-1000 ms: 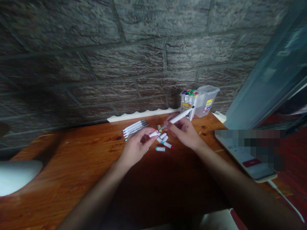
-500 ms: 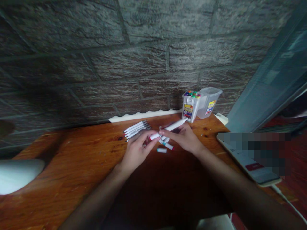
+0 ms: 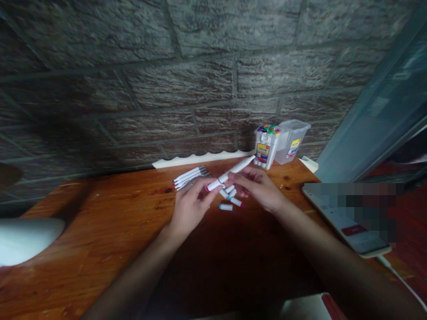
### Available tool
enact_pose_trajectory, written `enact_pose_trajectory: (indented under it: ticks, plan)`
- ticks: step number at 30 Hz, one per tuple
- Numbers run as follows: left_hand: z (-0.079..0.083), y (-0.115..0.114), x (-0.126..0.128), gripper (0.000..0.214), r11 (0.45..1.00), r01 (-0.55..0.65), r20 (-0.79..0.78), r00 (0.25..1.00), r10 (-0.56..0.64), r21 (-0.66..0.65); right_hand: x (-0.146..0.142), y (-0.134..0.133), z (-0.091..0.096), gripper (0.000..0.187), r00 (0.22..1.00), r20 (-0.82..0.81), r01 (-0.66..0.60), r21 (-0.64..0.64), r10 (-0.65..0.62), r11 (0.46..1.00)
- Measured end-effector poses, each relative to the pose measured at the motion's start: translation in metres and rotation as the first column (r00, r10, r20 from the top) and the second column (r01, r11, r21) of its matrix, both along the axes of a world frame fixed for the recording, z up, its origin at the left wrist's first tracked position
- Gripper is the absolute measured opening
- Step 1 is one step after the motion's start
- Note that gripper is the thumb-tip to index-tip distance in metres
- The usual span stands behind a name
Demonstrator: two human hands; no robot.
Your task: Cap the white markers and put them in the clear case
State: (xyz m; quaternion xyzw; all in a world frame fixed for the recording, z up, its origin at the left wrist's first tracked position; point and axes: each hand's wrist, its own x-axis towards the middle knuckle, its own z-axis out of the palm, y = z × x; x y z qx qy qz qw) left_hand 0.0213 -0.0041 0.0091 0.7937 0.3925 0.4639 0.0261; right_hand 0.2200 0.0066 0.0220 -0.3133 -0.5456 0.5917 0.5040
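My left hand (image 3: 190,202) pinches a white marker cap (image 3: 213,185) with a red end. In the fingers of my right hand (image 3: 258,186) is a white marker (image 3: 238,168), tilted up to the right, its far end narrow. The cap meets the marker's lower end; whether they are fully joined I cannot tell. Beneath my hands lie several loose caps, among them a teal-ended cap (image 3: 226,207) and a red-ended cap (image 3: 236,202). Behind my left hand, several white markers (image 3: 190,174) lie side by side, partly hidden by it.
Against the brick wall stand a clear case of capped markers (image 3: 265,149) and a clear plastic box (image 3: 292,142). A white wavy-edged strip (image 3: 203,159) runs along the wall. A phone (image 3: 347,226) with a cable lies right; a white rounded object (image 3: 30,242) sits left.
The marker in my right hand has tilted more steeply, its far end swinging up and left. Right fingers have shifted along it. My left hand still pinches the cap, slightly higher.
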Motion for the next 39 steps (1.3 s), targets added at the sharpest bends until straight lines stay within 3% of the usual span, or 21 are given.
enact_pose_trajectory:
  ticks: [8, 12, 15, 19, 21, 24, 27, 30, 33, 35, 39]
  plan:
    - [-0.005, 0.001, 0.002, 0.03, 0.996, 0.086, -0.026, 0.996, -0.086, -0.012, 0.001, -0.002, 0.002, 0.028, 0.994, 0.091, 0.047, 0.071, -0.053, 0.996]
    - [-0.004, 0.003, 0.002, 0.024, 0.998, 0.065, 0.045, 0.997, -0.064, -0.021, 0.013, 0.002, 0.004, 0.031, 0.955, 0.294, -0.082, 0.107, 0.047, 0.991]
    - [-0.005, 0.009, 0.0, 0.026, 0.99, -0.001, 0.201, 0.979, 0.029, -0.138, 0.026, 0.005, 0.002, 0.029, 0.809, 0.587, -0.148, 0.164, 0.024, 0.975]
    - [-0.007, 0.016, -0.002, 0.034, 0.954, 0.042, 0.339, 0.938, 0.065, -0.298, 0.03, 0.003, 0.001, 0.021, 0.554, 0.831, -0.193, 0.185, -0.048, 0.964]
    - [-0.007, 0.017, -0.003, 0.035, 0.947, 0.058, 0.334, 0.941, 0.053, -0.315, 0.026, 0.0, 0.002, 0.019, 0.472, 0.881, -0.222, 0.159, -0.037, 0.962]
    - [-0.006, 0.016, -0.006, 0.032, 0.975, 0.02, 0.176, 0.984, 0.019, -0.221, 0.022, -0.003, 0.004, 0.016, 0.395, 0.917, -0.259, 0.166, -0.052, 0.952]
    - [-0.004, 0.016, -0.012, 0.029, 0.996, -0.02, -0.01, 1.0, 0.019, -0.088, 0.03, 0.0, 0.004, 0.015, 0.455, 0.888, -0.242, 0.19, -0.061, 0.952]
    - [-0.003, 0.019, -0.018, 0.029, 0.998, -0.038, -0.081, 0.996, 0.034, -0.055, 0.05, 0.01, 0.005, 0.023, 0.669, 0.74, -0.103, 0.184, -0.069, 0.977]
    - [-0.005, 0.023, -0.022, 0.029, 0.996, -0.047, -0.123, 0.992, 0.037, -0.075, 0.07, 0.021, 0.005, 0.033, 0.826, 0.527, 0.119, 0.18, -0.199, 0.976]
    - [-0.007, 0.025, -0.023, 0.03, 0.995, -0.052, -0.149, 0.988, 0.039, -0.085, 0.076, 0.025, 0.006, 0.034, 0.866, 0.429, 0.214, 0.146, -0.257, 0.966]
    - [-0.008, 0.026, -0.022, 0.031, 0.995, -0.05, -0.177, 0.984, 0.034, -0.087, 0.07, 0.024, 0.008, 0.032, 0.9, 0.358, 0.217, 0.128, -0.249, 0.968]
